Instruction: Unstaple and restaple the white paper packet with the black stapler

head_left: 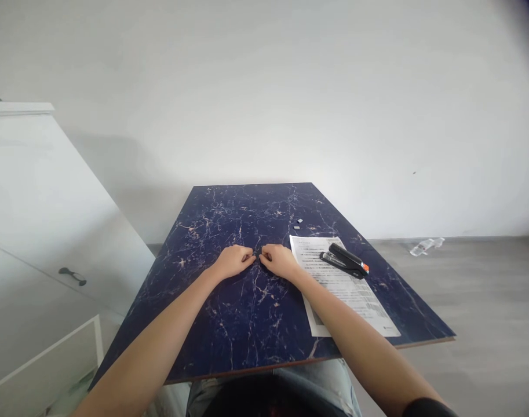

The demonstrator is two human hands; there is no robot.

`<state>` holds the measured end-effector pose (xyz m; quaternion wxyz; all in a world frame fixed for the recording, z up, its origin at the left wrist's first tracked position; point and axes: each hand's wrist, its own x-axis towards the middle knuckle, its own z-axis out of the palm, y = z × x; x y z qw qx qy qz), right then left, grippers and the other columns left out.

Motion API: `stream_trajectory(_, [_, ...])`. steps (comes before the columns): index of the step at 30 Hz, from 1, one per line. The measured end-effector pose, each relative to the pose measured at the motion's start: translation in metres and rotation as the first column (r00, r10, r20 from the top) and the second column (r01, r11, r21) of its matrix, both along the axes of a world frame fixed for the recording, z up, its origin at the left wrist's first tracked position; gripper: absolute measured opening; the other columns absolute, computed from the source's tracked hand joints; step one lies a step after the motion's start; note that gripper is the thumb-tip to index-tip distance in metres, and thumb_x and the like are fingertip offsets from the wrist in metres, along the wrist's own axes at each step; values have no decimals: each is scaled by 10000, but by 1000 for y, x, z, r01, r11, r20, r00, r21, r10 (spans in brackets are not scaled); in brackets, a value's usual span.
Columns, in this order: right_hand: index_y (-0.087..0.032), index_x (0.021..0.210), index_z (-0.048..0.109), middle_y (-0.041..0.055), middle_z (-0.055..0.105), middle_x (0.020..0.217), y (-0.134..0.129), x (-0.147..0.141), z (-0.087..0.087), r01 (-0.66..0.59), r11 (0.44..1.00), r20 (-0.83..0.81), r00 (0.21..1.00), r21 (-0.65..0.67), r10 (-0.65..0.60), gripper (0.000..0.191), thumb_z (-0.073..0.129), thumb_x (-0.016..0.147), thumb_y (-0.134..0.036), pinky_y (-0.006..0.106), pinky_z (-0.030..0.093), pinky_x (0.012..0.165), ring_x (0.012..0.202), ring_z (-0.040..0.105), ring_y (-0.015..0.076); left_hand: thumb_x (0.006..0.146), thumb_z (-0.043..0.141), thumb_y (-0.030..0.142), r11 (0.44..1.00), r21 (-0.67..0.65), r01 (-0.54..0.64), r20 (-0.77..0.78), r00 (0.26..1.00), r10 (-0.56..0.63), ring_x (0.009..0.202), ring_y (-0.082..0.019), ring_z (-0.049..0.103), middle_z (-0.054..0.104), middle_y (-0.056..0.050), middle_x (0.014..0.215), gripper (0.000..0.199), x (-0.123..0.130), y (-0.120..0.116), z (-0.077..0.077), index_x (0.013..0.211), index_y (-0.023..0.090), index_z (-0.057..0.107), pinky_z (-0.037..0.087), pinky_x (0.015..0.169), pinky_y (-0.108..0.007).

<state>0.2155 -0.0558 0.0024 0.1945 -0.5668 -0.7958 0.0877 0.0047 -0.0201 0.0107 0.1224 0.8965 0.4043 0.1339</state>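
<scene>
Both of my hands rest near the middle of the dark blue marbled table, a small gap between them. My left hand (234, 261) has its fingers curled and pressed together; whether anything is inside is hidden. Facing it, my right hand (279, 260) is curled the same way, its contents also hidden. To the right, a printed sheet of paper (346, 292) lies partly under my right forearm. A black stapler (345, 260) with an orange part at one end sits on the sheet. Beyond my right hand are two small pieces, one (299, 220) behind the other (296, 227).
The table (229, 336) has its far edge near a pale wall. A white cabinet (51, 191) with a dark handle stands at the left. On the floor at the right, by the wall, lies a clear plastic item (426, 247).
</scene>
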Motion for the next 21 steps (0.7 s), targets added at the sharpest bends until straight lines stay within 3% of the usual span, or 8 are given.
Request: stream_trajectory(21, [-201,697,520,-2,597,719,-3,0,8,-19,1000,-54,998,3,20,243,552,926,-275,256,264,608,659,494,129,980,447,459,1000,-28,-10,0,1000,10,585,-160,529,580,-6,632,373,0,-1,4,716,214,546,275,561,-268])
